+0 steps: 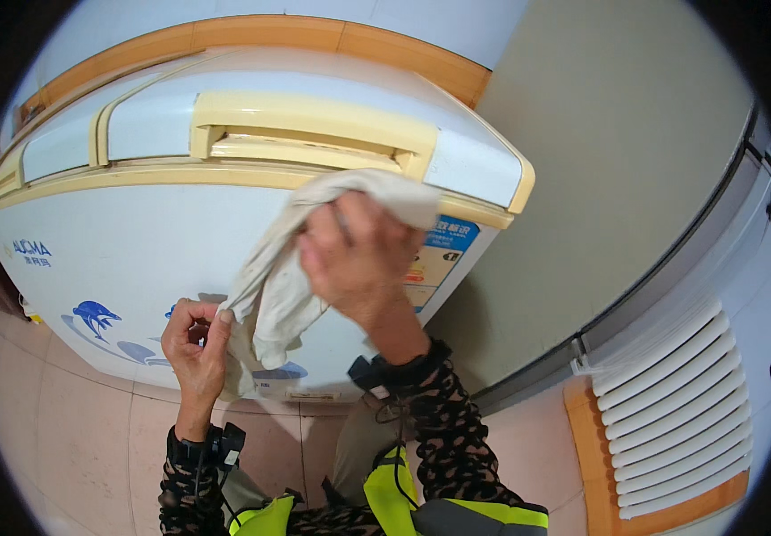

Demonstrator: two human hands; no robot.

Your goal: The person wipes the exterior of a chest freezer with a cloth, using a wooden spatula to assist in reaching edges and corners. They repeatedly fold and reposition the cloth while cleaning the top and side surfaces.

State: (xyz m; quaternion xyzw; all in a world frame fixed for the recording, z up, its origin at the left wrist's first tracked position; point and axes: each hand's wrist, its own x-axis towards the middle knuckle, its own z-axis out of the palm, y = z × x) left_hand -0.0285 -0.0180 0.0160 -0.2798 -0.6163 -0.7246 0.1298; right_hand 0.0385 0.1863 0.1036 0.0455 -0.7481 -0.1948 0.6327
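Observation:
A white chest freezer (224, 234) with cream-yellow trim stands before me, its lid down. My right hand (365, 261) presses a whitish cloth (285, 315) against the upper front, just below the lid's recessed handle (318, 130). Lower and to the left, my left hand (197, 342) pinches the cloth's edge between thumb and fingers. The cloth hangs in folds between both hands and covers part of an energy label (452, 234) at the freezer's right. Blue dolphin decals (95, 318) mark the front, one partly hidden behind my left hand.
A grey panel (600, 134) rises close along the freezer's right side. Farther right, a white radiator (677, 415) is fixed by orange-brown trim. Pinkish floor tiles (83, 402) lie below, and an orange-brown tile band (264, 32) runs along the wall behind.

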